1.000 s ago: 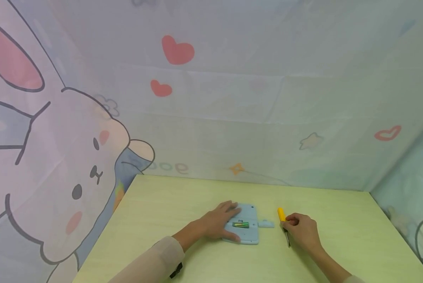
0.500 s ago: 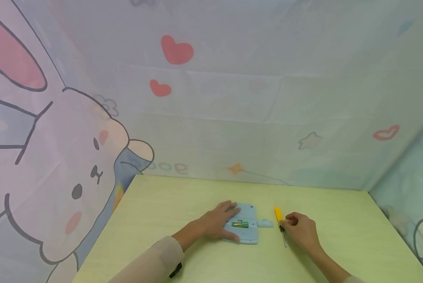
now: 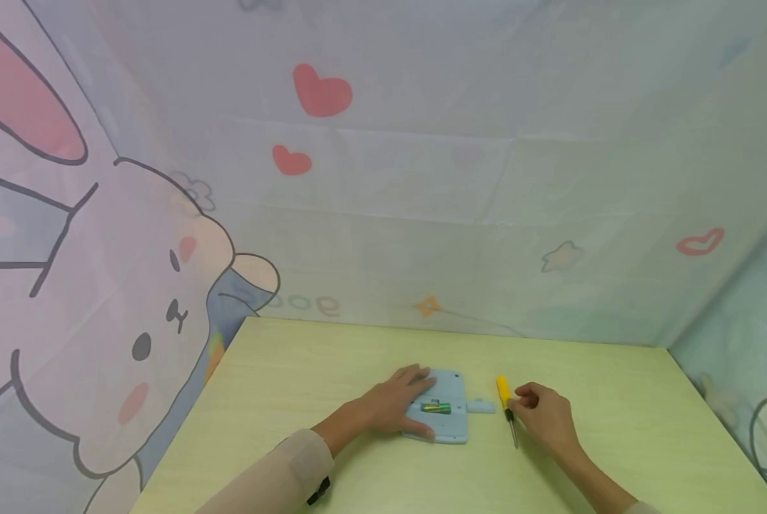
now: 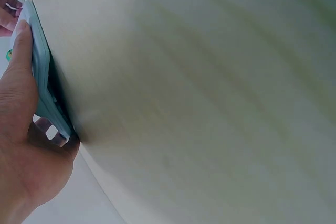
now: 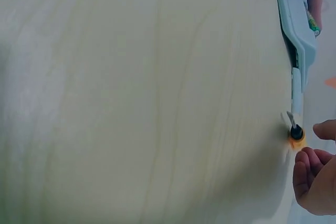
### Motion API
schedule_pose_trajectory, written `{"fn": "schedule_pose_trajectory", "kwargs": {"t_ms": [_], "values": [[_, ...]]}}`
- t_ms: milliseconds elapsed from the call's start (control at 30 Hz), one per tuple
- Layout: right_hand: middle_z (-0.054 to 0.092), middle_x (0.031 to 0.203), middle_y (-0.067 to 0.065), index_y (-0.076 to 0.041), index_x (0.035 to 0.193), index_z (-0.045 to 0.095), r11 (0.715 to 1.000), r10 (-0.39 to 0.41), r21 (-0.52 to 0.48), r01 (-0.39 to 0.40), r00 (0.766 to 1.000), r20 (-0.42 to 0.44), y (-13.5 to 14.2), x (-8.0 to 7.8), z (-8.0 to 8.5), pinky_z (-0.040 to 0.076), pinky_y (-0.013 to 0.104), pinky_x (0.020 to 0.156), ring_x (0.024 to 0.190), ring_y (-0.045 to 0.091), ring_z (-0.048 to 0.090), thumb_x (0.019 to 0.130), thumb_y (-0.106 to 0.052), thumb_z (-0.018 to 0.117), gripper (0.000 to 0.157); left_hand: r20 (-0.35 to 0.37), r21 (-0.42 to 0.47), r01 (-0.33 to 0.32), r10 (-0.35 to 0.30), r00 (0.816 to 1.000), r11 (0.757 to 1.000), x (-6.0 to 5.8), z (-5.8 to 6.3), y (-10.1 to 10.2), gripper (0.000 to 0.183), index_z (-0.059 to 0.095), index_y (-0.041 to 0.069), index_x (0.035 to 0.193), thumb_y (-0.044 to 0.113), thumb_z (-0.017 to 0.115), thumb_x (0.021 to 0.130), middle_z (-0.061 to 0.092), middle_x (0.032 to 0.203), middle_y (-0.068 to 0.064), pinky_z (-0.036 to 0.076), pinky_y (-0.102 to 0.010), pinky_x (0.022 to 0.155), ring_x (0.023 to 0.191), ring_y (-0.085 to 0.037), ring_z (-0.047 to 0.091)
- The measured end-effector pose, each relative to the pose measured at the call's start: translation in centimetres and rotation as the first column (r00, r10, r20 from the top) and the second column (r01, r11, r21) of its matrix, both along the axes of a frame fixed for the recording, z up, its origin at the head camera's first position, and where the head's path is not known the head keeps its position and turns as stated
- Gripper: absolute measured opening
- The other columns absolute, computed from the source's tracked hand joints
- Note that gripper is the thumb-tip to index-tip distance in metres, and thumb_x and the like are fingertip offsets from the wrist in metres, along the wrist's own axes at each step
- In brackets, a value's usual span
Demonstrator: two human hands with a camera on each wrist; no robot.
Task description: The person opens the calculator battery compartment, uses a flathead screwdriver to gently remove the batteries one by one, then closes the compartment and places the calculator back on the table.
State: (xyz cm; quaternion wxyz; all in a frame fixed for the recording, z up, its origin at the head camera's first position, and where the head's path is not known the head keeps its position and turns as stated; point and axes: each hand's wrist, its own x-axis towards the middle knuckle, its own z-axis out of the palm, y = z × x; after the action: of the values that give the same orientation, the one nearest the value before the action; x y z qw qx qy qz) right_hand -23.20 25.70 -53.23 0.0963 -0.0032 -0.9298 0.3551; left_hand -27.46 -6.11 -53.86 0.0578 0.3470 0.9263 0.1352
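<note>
A light blue calculator (image 3: 450, 427) lies face down on the table, a green battery (image 3: 436, 408) showing in its back. My left hand (image 3: 392, 401) holds its left end, thumb along the near side and fingers over the far side. The left wrist view shows that thumb on the calculator's edge (image 4: 41, 72). A small light blue cover (image 3: 481, 406) sits just right of it. Beyond this lies a yellow-handled screwdriver (image 3: 502, 391), shaft toward me. My right hand (image 3: 546, 421) is beside it, fingers loosely curled, thumb and fingers apart in the right wrist view; whether a fingertip touches it, I cannot tell.
The pale yellow-green table (image 3: 332, 350) ends at a printed cloth backdrop (image 3: 422, 178). A small black object (image 3: 319, 491) shows by the left sleeve (image 3: 293, 467). At the far right a dark cable-like loop (image 3: 765, 435) crosses the cloth.
The screwdriver has shifted slightly left and turned a little on the table. My right hand has edged left, and its fingers have come off the handle. The left hand stays put.
</note>
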Motion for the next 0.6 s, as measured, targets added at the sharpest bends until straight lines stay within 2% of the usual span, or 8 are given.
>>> {"fn": "schedule_pose_trajectory", "kwargs": {"t_ms": [200, 600], "values": [[0.067, 0.080, 0.001, 0.000, 0.101, 0.071, 0.999, 0.035, -0.015, -0.036, 0.998, -0.061, -0.9, 0.3, 0.6, 0.052, 0.024, 0.065, 0.073, 0.014, 0.062, 0.086, -0.016, 0.076, 0.022, 0.004, -0.002, -0.003, 0.003, 1.000, 1.000, 0.0, 0.1, 0.0, 0.106, 0.024, 0.030, 0.159, 0.083, 0.058, 0.074, 0.015, 0.165, 0.004, 0.041, -0.052, 0.106, 0.152, -0.022, 0.011], [0.068, 0.085, 0.002, 0.001, 0.105, 0.070, 0.995, 0.064, -0.068, -0.067, 0.997, -0.036, -3.0, 0.7, 1.2, 0.053, 0.023, 0.071, 0.079, 0.014, 0.063, 0.087, -0.016, 0.076, 0.025, -0.002, -0.005, 0.004, -0.004, 1.000, 1.000, 0.0, 0.1, 0.0, 0.105, 0.024, 0.029, 0.159, 0.083, 0.058, 0.075, 0.015, 0.165, 0.005, 0.041, -0.050, 0.106, 0.152, -0.022, 0.012]]}}
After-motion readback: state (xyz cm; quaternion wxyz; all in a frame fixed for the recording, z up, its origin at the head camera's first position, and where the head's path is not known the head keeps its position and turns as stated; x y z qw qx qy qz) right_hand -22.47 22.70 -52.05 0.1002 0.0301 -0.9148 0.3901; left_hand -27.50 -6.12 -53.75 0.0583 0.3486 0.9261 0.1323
